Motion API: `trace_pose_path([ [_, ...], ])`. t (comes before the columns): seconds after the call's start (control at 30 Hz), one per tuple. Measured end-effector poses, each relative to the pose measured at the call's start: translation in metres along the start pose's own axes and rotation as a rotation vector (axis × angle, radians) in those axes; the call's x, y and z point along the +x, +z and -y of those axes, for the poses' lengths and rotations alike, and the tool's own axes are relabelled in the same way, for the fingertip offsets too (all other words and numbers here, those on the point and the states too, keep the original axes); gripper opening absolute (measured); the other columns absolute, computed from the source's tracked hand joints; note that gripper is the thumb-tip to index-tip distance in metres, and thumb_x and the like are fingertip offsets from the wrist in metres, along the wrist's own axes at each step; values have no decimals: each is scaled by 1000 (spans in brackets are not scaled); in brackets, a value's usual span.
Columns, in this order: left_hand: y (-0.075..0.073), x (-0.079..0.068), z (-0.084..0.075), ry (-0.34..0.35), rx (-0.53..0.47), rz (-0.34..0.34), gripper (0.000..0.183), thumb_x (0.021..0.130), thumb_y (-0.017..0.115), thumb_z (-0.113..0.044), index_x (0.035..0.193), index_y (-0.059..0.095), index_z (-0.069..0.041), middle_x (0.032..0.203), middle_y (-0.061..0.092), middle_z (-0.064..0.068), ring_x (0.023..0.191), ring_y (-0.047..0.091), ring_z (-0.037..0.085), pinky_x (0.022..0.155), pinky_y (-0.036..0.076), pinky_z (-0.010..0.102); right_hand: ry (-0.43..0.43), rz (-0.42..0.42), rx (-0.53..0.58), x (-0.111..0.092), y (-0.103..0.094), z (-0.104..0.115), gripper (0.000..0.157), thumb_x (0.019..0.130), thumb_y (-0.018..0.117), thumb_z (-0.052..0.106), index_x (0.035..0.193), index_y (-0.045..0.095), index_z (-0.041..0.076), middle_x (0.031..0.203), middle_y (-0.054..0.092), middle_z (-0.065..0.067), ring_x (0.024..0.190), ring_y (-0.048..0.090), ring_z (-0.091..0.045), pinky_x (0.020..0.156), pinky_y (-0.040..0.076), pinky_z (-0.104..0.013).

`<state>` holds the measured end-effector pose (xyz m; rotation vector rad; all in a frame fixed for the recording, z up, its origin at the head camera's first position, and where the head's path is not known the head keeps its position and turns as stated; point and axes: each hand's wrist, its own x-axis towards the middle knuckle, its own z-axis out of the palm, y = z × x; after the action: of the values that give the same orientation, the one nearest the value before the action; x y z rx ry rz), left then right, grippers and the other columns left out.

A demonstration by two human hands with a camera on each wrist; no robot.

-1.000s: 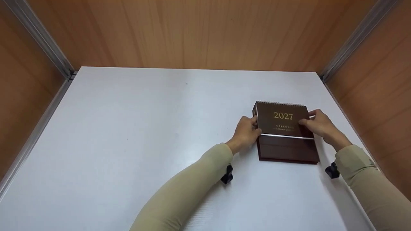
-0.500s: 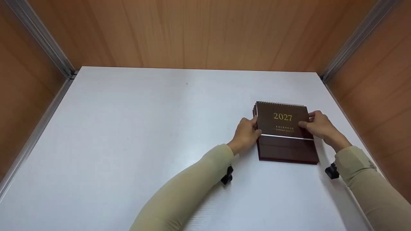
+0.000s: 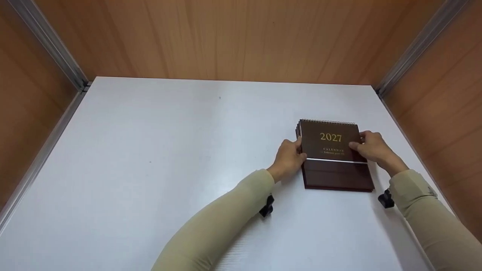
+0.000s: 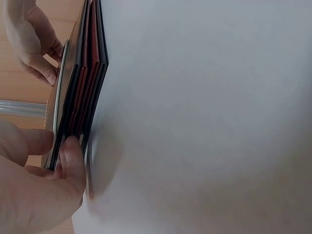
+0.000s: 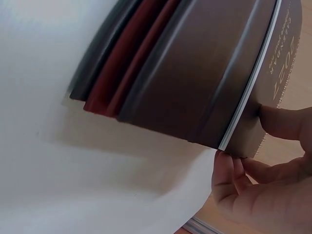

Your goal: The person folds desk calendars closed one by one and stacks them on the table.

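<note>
A dark brown spiral-bound desk calendar [image 3: 327, 145], marked 2027 in gold, lies on top of a stack at the right of the table. Below its white page edge shows a plain dark maroon panel [image 3: 337, 175]. Several black and red boards [image 4: 87, 73] are layered beneath it in the left wrist view. My left hand [image 3: 288, 158] grips the stack's left edge, thumb near the white page edge. With the thumb on the cover and fingers at the side, my right hand [image 3: 371, 148] pinches the right edge. Some fingertips are hidden behind the boards.
A white table [image 3: 150, 150] spreads out to the left of the stack. Wood-grain panels [image 3: 241, 37] with metal corner rails [image 3: 418, 45] enclose the back and sides. The right side panel [image 3: 440, 101] stands close beside my right hand.
My right hand has shifted very slightly left along with the calendar's top edge. The left hand keeps its hold in almost the same place.
</note>
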<state>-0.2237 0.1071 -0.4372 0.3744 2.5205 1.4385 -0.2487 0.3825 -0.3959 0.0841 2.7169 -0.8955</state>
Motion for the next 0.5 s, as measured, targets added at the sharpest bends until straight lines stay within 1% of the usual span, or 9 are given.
trace_pose_path([
  [0.13,0,-1,-1,6,18,2,64,106,64,-10,162,34,-3,138,54,22,111,47,15,105,46,28,-7,-12,-6,1,0,-2,67,110,52,16,150,22,-29,142,41,-50,133,49,-59,116,36,-69],
  [0.27,0,-2,-1,0,15,10,64,107,64,-12,163,34,-3,138,57,22,115,52,17,108,46,28,-50,-44,-35,1,4,-3,64,110,52,14,148,27,-30,140,43,-51,132,50,-60,115,38,-69],
  [0.33,0,-2,0,-3,5,18,64,107,63,-12,163,33,-2,139,59,20,116,53,15,108,46,26,-85,-62,-68,1,7,-5,61,110,51,13,146,30,-31,137,41,-52,128,50,-61,112,40,-70],
  [0.4,-1,-1,2,-6,-25,31,64,107,63,-12,163,32,-2,138,63,17,115,56,15,104,48,24,-115,-77,-115,0,9,-5,59,110,51,13,145,33,-32,132,41,-52,124,49,-61,109,42,-70],
  [0.5,-2,0,3,-13,-61,41,64,107,63,-10,163,33,-2,135,68,13,115,60,12,103,49,22,-129,-88,-187,0,9,-4,56,111,49,14,142,38,-31,128,39,-50,117,47,-56,104,43,-71],
])
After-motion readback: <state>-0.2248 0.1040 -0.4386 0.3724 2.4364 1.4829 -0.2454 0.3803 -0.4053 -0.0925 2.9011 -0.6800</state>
